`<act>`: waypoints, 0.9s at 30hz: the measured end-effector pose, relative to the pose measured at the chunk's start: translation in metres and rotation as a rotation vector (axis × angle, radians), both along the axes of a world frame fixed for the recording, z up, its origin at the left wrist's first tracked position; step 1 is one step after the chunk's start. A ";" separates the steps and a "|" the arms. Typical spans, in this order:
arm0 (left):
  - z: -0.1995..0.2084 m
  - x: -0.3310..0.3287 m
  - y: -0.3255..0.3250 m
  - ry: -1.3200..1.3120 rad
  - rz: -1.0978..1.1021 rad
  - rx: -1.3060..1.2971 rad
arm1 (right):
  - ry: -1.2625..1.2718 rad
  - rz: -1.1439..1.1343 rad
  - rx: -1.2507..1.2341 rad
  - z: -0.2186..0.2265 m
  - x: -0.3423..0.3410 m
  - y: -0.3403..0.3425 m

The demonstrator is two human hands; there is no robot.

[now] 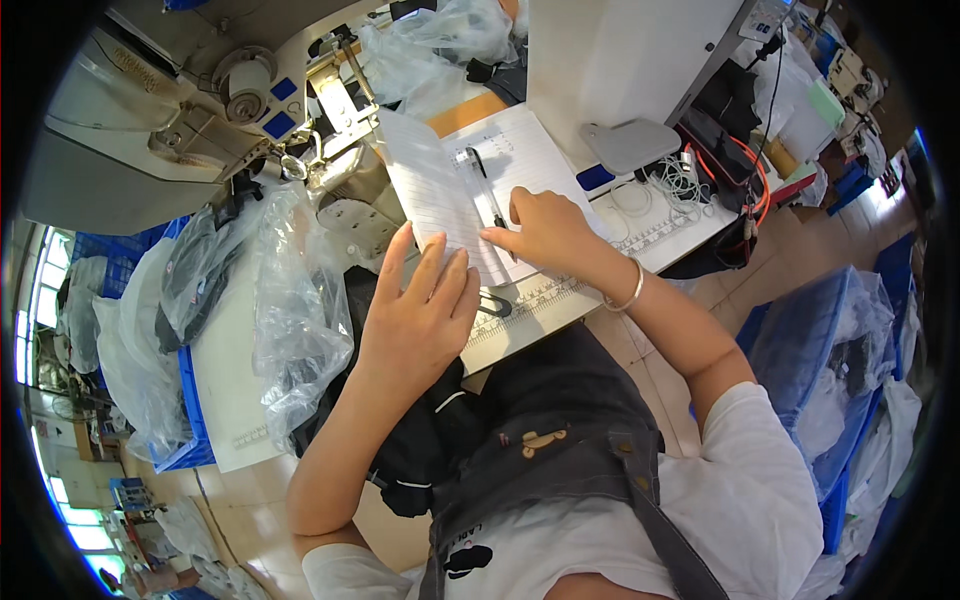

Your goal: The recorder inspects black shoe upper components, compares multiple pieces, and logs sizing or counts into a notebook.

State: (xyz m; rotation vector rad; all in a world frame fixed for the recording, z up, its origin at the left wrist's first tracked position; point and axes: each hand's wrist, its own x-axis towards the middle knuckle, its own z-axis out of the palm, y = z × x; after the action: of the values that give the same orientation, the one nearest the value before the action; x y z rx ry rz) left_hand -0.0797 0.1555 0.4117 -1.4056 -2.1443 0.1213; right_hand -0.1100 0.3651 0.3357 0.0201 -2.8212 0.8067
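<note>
An opened notebook [535, 150] with lined pages lies on the white work table. Its left leaf [425, 175] stands partly raised. My left hand [420, 315] is at the lower edge of that leaf, fingers spread; whether they touch the paper I cannot tell. A black and silver pen [488, 185] lies along the middle of the notebook. My right hand [550, 232] rests over the right page, thumb and forefinger apart beside the pen's lower end, its other fingers hidden underneath. Near the table's front edge is a dark looped object [494, 304].
A sewing machine [250, 110] stands at the left, with clear plastic bags [300, 310] beside it. A measuring tape strip [545, 296] runs along the table edge. White cord [680, 190] and a dark pouch [715, 150] lie right. A blue crate [820, 370] stands at the far right.
</note>
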 end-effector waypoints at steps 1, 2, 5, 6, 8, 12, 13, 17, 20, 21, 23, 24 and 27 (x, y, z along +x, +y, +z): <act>-0.001 0.000 0.003 0.011 -0.021 0.019 | -0.043 0.034 -0.056 -0.001 -0.006 0.003; -0.001 0.001 0.004 0.008 -0.012 0.018 | -0.087 0.073 -0.114 -0.001 -0.011 0.003; -0.004 0.004 0.007 0.003 -0.017 0.036 | -0.249 0.120 -0.190 0.006 -0.016 0.016; -0.005 0.004 0.006 0.024 -0.066 0.039 | -0.253 0.125 -0.193 0.006 -0.012 0.021; -0.006 0.009 0.006 0.039 -0.116 0.040 | -0.314 0.138 -0.397 0.008 -0.001 0.036; 0.003 0.036 0.012 -0.032 -0.189 -0.047 | -0.469 0.196 -0.845 0.017 0.029 0.058; 0.002 0.047 0.014 -0.057 -0.230 -0.047 | -0.361 0.278 -0.900 0.014 0.033 0.058; -0.004 0.083 0.025 -0.035 -0.320 -0.081 | -0.191 0.350 -0.961 0.005 0.033 0.050; -0.009 0.096 0.031 -0.067 -0.296 -0.011 | -0.227 0.299 -0.961 -0.003 0.019 0.038; -0.010 0.098 0.032 -0.070 -0.292 -0.029 | -0.197 0.305 -0.876 -0.004 0.017 0.034; -0.015 0.106 0.032 -0.135 -0.248 -0.007 | -0.166 0.353 -0.633 -0.001 0.018 0.035; -0.018 0.109 0.032 -0.189 -0.224 0.016 | -0.177 0.367 -0.633 -0.006 0.018 0.043; -0.043 0.121 0.029 -0.395 -0.092 -0.073 | 0.037 0.449 -0.343 -0.015 0.014 0.064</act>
State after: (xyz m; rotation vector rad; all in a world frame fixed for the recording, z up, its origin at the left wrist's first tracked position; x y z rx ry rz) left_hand 0.0415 0.1849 0.3689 -1.6804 -2.4025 -0.1262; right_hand -0.0958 0.4295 0.3206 0.6244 -2.6333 1.3551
